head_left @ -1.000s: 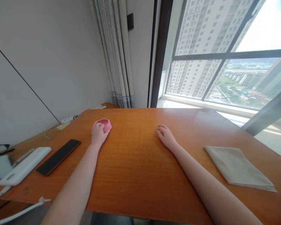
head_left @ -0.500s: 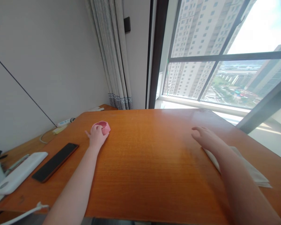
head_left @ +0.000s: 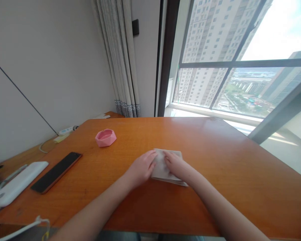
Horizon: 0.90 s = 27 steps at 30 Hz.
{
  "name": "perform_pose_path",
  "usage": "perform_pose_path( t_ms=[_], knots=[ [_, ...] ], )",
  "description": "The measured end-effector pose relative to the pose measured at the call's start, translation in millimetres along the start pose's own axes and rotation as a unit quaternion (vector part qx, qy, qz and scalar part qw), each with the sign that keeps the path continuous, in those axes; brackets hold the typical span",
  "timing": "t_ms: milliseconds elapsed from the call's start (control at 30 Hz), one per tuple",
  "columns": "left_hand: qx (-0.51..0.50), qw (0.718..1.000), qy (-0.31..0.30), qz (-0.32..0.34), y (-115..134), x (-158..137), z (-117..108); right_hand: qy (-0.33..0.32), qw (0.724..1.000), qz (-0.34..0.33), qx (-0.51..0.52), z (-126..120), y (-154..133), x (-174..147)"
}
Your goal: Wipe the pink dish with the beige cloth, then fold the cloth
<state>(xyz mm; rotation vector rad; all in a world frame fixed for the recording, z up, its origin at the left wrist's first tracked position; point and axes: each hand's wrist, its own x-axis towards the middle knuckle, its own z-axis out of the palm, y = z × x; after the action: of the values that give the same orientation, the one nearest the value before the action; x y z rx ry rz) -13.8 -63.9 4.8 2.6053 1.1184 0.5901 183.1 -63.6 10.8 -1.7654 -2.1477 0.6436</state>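
A folded off-white cloth (head_left: 163, 169) lies on the table in front of me, its layers showing along the near edge. My left hand (head_left: 142, 167) is at its left side, fingers together and closed over the edge. From the right, my right hand (head_left: 177, 164) rests on the cloth with its fingers bent against the upper layer. Parts of the fingertips of both hands are hard to make out. Farther off to the left sits a pink angular bowl-like dish (head_left: 105, 138), apart from both hands.
At the left lie a dark phone (head_left: 56, 172) and a white flat device (head_left: 17, 184). A white cable (head_left: 22, 229) crosses the near left table edge. A power strip (head_left: 66, 130) is by the wall. A window (head_left: 228, 83) stands beyond the wooden table (head_left: 150, 134).
My left hand has let go of the pink dish and come to the middle. The folded cloth has moved from the right to the centre with my right hand.
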Motion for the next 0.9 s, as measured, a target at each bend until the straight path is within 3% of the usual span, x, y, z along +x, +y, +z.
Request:
perform_pose_path(
  t_ms=[67,133,267,367,500,600,700,733,833,900],
  knots=[
    [0.011,0.999,-0.030,-0.036,3,-19,3,-0.054,0.984,-0.023,0.166,3,-34,11],
    [0.055,0.994,-0.044,-0.083,-12,-43,-1,-0.029,0.979,-0.042,0.195,2,-45,21],
    [0.111,0.976,-0.025,-0.187,-72,-98,-35,0.066,0.994,-0.056,0.063,0,-25,43],
    [0.110,0.952,0.007,-0.286,-116,-132,-60,0.097,0.994,-0.011,-0.042,6,-3,62],
    [0.090,0.942,0.058,-0.318,-144,-152,-68,0.150,0.978,0.060,-0.129,22,21,82],
    [0.120,0.930,0.070,-0.339,-137,-144,-66,0.170,0.972,0.065,-0.148,31,31,88],
    [0.213,0.897,0.117,-0.369,-107,-114,-69,0.189,0.968,0.058,-0.157,33,33,89],
    [0.228,0.898,0.142,-0.349,-94,-99,-71,0.194,0.966,0.058,-0.159,33,31,90],
    [0.132,0.957,0.118,-0.232,-57,-39,-66,0.204,0.964,0.065,-0.160,32,26,95],
    [0.058,0.974,0.058,-0.213,-42,7,-52,0.210,0.962,0.074,-0.158,31,23,99]
  ],
)
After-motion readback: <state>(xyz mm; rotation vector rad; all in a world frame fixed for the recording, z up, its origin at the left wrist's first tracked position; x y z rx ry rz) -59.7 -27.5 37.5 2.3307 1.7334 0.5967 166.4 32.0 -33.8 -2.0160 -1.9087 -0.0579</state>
